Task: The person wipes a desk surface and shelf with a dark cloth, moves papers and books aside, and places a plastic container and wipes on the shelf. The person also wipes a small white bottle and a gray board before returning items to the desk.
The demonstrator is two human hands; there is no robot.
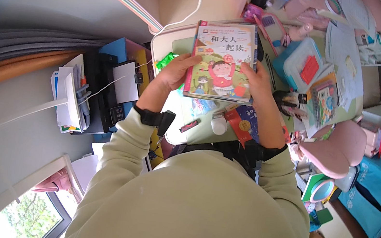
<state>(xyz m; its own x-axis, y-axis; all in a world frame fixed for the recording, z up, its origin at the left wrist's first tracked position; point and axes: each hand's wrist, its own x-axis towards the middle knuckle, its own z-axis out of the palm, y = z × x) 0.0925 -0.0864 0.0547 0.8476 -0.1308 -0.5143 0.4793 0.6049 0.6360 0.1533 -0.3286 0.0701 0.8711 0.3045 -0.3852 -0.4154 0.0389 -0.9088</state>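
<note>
A stack of children's books (222, 63), the top one with a cartoon child on its cover, is held above the desk. My left hand (179, 70) grips its left edge, thumb on the cover. On the right edge my right hand (258, 80) holds it the same way. Below the stack lie a red and blue book (243, 122), a white round-lidded container (219, 124), a dark red small stick-like item (188, 126) and a blue-and-white plastic packet (202, 107). A bright green wrapper (165, 60) is beside my left hand.
At the right of the desk (187, 138) stand a teal box with a clear lid (298, 63), spiral notebooks (324, 101) and loose papers (343, 60). A white cable (190, 13) hangs over the back shelf. A pink chair (339, 151) is at the right; a black printer (101, 88) stands left.
</note>
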